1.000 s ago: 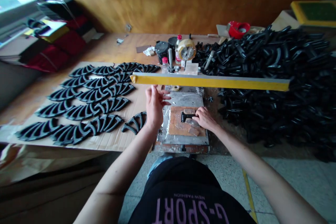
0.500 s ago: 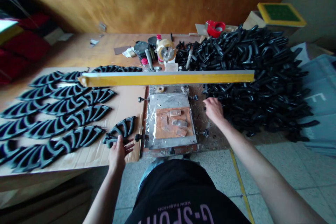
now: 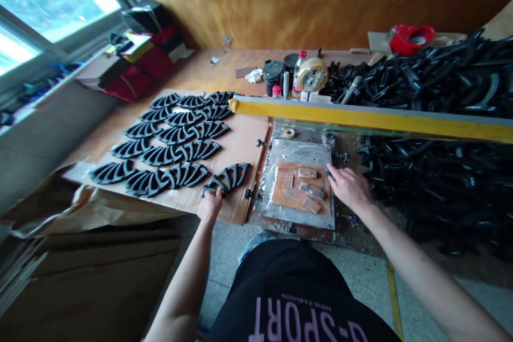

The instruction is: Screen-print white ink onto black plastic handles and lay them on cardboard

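Observation:
My left hand (image 3: pixel 210 204) is closed on the near end of a black ribbed, fan-shaped plastic part (image 3: pixel 232 177), which lies on the cardboard sheet (image 3: pixel 240 144). My right hand (image 3: pixel 349 187) hovers by the right edge of a grey metal plate (image 3: pixel 288 154). Its thumb and fingers pinch together with a small dark piece at the tips, too small to name. On the plate a brown board (image 3: pixel 286 173) carries several clear-wrapped blocks (image 3: pixel 311 191). Rows of similar ribbed black parts (image 3: pixel 180 152) cover the cardboard to the left.
A yellow-and-grey bar (image 3: pixel 360 117) spans above the plate. On the right is a big heap of black pieces (image 3: pixel 441 187). Behind stand dark cups (image 3: pixel 273 76), red-capped bottles (image 3: pixel 298 72), a tape roll (image 3: pixel 312 75) and a red tape dispenser (image 3: pixel 411 39). Black knobs (image 3: pixel 248 193) edge the plate.
The view has swung left, showing the window. My right hand has moved from beside the heap to the plate's right edge. My left hand's spread fingers have closed on the fan-shaped part.

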### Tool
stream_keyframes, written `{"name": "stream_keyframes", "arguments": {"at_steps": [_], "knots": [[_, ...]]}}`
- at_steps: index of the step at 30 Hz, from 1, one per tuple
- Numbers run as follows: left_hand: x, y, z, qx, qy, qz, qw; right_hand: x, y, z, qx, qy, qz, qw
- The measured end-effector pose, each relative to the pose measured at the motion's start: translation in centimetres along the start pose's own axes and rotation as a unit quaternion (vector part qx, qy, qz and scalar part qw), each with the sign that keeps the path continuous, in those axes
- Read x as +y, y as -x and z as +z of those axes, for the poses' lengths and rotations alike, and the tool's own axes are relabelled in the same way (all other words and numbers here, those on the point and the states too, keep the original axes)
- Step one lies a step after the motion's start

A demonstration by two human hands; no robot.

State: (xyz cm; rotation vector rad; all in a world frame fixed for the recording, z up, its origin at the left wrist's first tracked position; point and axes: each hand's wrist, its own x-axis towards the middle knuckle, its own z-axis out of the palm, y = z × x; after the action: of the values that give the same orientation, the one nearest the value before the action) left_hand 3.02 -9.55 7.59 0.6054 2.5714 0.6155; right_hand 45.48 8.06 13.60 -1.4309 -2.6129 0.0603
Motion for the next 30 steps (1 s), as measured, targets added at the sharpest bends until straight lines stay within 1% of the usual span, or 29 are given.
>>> {"name": "stream_keyframes", "arguments": {"at_steps": [2, 3, 4, 5, 6, 8, 10, 12, 15, 17, 19, 21, 24, 26, 27, 30], "knots": [[0.6, 1.6, 0.9, 0.072, -0.047, 0.063, 0.994, -4.8, -0.8, 0.8, -0.018, -0.022, -0.064, 0.998], [1.1, 2.4, 1.6, 0.094, -0.072, 0.103, 0.988, -6.7, -1.1, 1.3, -0.024, -0.031, -0.084, 0.996], [1.7, 3.0, 2.2, 0.101, -0.093, 0.142, 0.98, -8.1, -1.3, 1.8, -0.029, -0.036, -0.099, 0.994], [2.3, 3.5, 2.9, 0.096, -0.109, 0.168, 0.975, -9.1, -1.4, 2.3, -0.03, -0.037, -0.107, 0.993], [2.9, 3.8, 3.4, 0.084, -0.117, 0.174, 0.974, -9.8, -1.4, 2.8, -0.029, -0.034, -0.112, 0.993], [3.9, 3.8, 4.3, 0.066, -0.128, 0.155, 0.977, -10.2, -1.5, 3.5, -0.025, -0.021, -0.116, 0.993], [4.6, 3.3, 4.8, 0.058, -0.131, 0.128, 0.981, -9.9, -1.5, 4.0, -0.027, -0.004, -0.126, 0.992], [4.8, 2.7, 5.1, 0.055, -0.131, 0.115, 0.983, -9.5, -1.5, 4.1, -0.038, 0.011, -0.14, 0.989], [4.6, 2.0, 5.5, 0.067, -0.139, 0.11, 0.982, -9.3, -1.9, 3.5, -0.067, 0.029, -0.153, 0.985], [4.3, 1.8, 5.5, 0.074, -0.154, 0.112, 0.979, -10.0, -2.4, 2.8, -0.077, 0.024, -0.156, 0.984], [3.9, 1.8, 5.3, 0.073, -0.168, 0.122, 0.975, -11.6, -3.4, 2.2, -0.075, -0.011, -0.173, 0.982], [3.7, 1.9, 4.9, 0.069, -0.176, 0.136, 0.972, -14.1, -4.6, 2.1, -0.076, -0.075, -0.198, 0.974], [3.7, 2.1, 4.0, 0.076, -0.176, 0.166, 0.967, -18.9, -6.7, 3.2, -0.119, -0.188, -0.212, 0.952], [4.2, 1.7, 3.2, 0.087, -0.171, 0.202, 0.96, -22.0, -8.5, 4.7, -0.158, -0.261, -0.191, 0.933], [4.5, 1.2, 2.8, 0.091, -0.17, 0.221, 0.956, -23.3, -9.4, 5.6, -0.169, -0.293, -0.166, 0.926], [6.2, -1.2, 1.6, 0.097, -0.174, 0.255, 0.946, -26.0, -12.5, 7.8, -0.16, -0.349, -0.068, 0.921]]}}
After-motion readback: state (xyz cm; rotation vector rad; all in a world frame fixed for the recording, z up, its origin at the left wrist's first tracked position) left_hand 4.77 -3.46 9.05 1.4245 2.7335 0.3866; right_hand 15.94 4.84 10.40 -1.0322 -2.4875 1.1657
